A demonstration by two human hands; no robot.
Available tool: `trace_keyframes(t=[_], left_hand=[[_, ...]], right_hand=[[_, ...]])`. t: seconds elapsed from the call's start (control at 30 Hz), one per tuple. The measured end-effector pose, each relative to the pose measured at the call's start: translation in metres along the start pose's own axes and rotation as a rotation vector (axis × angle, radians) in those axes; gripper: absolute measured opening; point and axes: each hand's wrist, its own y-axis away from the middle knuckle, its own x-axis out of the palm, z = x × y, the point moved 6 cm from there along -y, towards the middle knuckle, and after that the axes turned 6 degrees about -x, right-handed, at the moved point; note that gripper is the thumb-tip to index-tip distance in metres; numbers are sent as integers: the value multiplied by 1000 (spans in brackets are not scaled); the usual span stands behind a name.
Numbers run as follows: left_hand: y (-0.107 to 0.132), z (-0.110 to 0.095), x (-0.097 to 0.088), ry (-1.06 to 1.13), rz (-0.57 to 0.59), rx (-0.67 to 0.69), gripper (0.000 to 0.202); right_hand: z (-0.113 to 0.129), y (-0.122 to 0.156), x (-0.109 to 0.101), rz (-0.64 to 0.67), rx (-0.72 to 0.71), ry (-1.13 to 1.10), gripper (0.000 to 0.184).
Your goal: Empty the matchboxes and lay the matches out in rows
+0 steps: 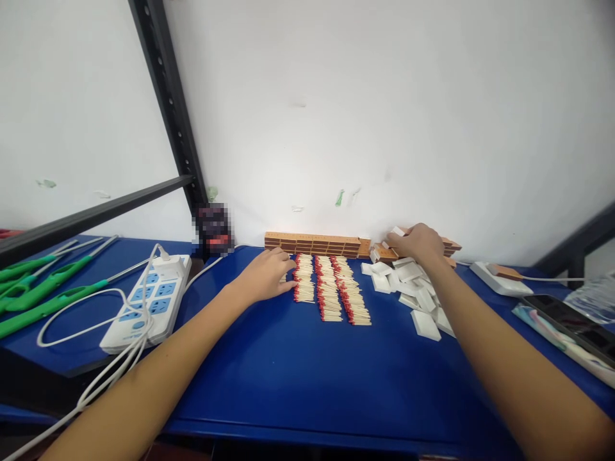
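Red-tipped matches lie in several side-by-side columns, such as the middle column of matches (pixel 329 291), on the blue table (pixel 288 378). My left hand (pixel 266 275) rests at the left edge of these matches, its thumb and fingers apart, with a few match ends showing between them. My right hand (pixel 420 243) is closed at the back right, pinching a small white matchbox tray (pixel 398 232). Below it lies a loose heap of white matchbox trays (pixel 408 272). Brown matchbox sleeves (pixel 379 251) lie beside and behind that hand, partly covered by it.
Stacked brown matchboxes (pixel 312 244) form a row against the white wall (pixel 384 115). At left are a white power strip (pixel 166 314) with cables and green-handled tools (pixel 72 296). A white adapter (pixel 500 278) and a dark phone (pixel 571 323) lie at right. A black metal post (pixel 168 96) stands behind.
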Motion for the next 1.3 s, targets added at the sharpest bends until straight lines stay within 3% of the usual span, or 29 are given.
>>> trace_keyframes(t=[0.1,0.23,0.37,0.43,0.53,0.7,0.83,1.0,1.13,1.2,1.3], left_hand=[[-1,1,1,5,5,1,29],[-1,-5,-4,32,-64,25,33],[1,-22,-15,57,-163,87,31],[2,-31,-19,68,-184,126,27],[3,-39,-21,74,-194,157,23],[3,-40,-19,115,-188,160,23],[4,-42,-18,178,-187,163,23],[8,-59,-21,228,-279,153,37],[12,-74,-19,263,-393,94,56],[13,-76,-17,280,-447,46,48],[15,-75,-17,288,-530,8,26]], right_hand=[[4,16,-19,-49,-21,2,42],[28,65,-39,-41,-201,-121,47],[44,130,-37,157,-439,-262,47],[38,157,-27,304,-481,-271,40],[19,182,-18,390,-551,-240,34],[0,192,-19,386,-647,-246,55],[6,183,-31,394,-680,-272,37],[56,164,-51,319,-634,-311,47],[111,165,-44,208,-578,-476,51],[126,172,-29,218,-530,-597,52],[129,183,-10,249,-456,-782,53]])
